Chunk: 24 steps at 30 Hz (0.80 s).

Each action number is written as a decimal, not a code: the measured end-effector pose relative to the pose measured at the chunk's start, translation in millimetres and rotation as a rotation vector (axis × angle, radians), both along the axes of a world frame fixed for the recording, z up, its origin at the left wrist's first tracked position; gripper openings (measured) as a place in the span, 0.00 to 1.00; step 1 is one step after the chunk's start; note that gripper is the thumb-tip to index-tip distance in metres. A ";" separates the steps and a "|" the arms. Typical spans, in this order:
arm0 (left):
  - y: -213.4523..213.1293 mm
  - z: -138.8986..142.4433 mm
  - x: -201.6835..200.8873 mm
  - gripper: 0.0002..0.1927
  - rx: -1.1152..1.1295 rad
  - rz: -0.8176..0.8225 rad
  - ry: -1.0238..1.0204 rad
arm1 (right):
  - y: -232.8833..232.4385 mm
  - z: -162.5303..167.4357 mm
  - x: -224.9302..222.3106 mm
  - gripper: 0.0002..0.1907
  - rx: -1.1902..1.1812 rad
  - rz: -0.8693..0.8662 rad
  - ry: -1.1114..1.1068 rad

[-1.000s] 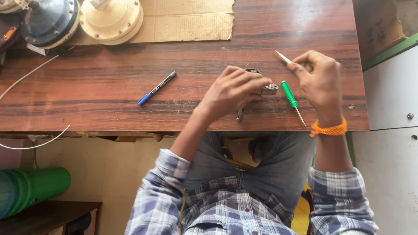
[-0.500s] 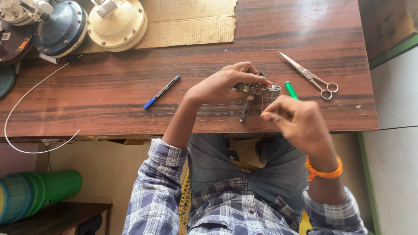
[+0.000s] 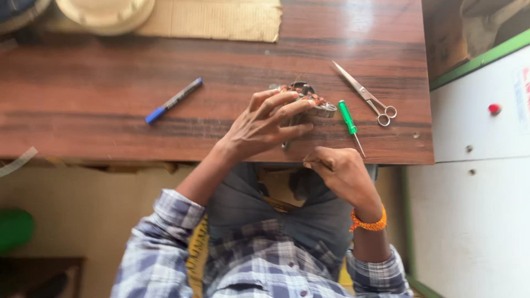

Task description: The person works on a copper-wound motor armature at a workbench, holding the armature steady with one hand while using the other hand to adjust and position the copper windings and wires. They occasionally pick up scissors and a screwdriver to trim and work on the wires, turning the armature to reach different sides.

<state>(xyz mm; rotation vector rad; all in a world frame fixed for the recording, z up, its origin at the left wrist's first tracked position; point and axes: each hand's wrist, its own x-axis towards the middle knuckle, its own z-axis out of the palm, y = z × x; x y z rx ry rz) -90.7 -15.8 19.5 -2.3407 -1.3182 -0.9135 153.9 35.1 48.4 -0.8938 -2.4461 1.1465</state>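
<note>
My left hand grips a small metal ring wound with copper wire and holds it down on the wooden table. My right hand, with an orange band at the wrist, sits at the table's near edge. Its fingers pinch a thin dark strand, too small to identify. A green-handled screwdriver lies just right of the ring. Steel scissors lie beyond it.
A blue-capped marker pen lies left of my hands. A cardboard sheet and a round cream housing sit at the far edge. A white cabinet with a red button stands at the right.
My right hand left the scissors and screwdriver on the table and drew back to the near edge, fingers pinched. The left hand stayed on the wound ring. The view moved closer.
</note>
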 end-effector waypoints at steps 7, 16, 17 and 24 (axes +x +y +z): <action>-4.5 -23.3 33.9 0.08 0.014 0.133 -0.437 | 11.9 58.7 5.1 0.03 -0.060 -0.095 -0.049; 4.5 -30.3 72.6 0.05 -0.419 0.076 -1.564 | 50.6 77.6 -52.6 0.06 0.109 -0.161 0.028; 6.0 -31.8 72.8 0.05 -0.500 0.070 -1.668 | 56.0 76.4 -55.7 0.06 0.085 -0.138 0.059; 17.0 -38.0 67.6 0.06 -0.621 0.026 -1.885 | 90.1 52.2 -61.6 0.05 0.050 -0.138 0.028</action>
